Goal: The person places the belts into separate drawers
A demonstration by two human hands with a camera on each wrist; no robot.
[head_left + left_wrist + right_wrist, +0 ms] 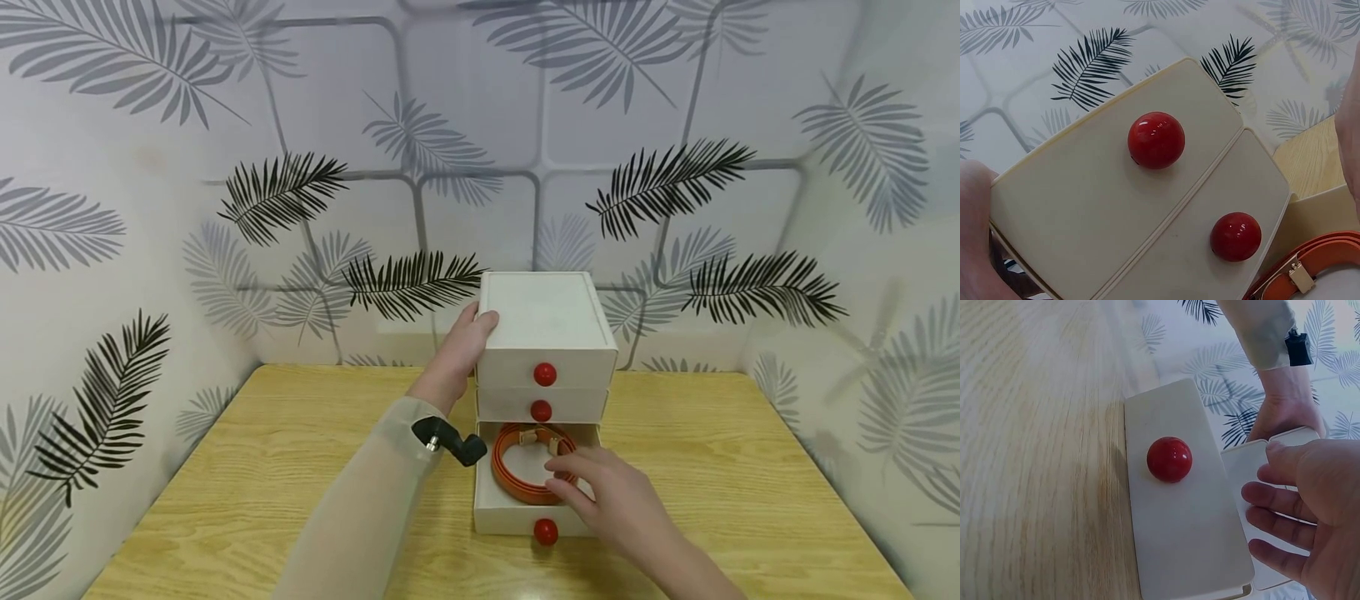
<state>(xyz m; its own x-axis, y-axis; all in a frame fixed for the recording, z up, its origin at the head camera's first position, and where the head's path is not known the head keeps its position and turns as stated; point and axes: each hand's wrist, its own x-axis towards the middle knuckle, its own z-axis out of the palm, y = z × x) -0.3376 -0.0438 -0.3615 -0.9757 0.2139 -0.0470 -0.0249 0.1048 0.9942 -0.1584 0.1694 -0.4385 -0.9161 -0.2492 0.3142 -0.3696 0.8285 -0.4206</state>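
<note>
A small white drawer cabinet (546, 310) has three drawers with round red knobs. Its bottom drawer (510, 521) is pulled out, while the upper two are closed. Inside the open drawer lies a coiled orange belt (512, 482), and a gold-coloured metal buckle (1301, 277) shows on it in the left wrist view. My left hand (461, 350) holds the cabinet at its left side, with the thumb by the top edge. Over the right part of the drawer hovers my right hand (626, 500), fingers loosely bent beside the belt and nothing between them; it hides part of the drawer's right side.
The cabinet stands on a wood-grain table (697, 450) close to its back edge. Behind and beside the table are walls (480, 108) with a leaf pattern. A black clip-like mount (450, 440) sits on the left wrist.
</note>
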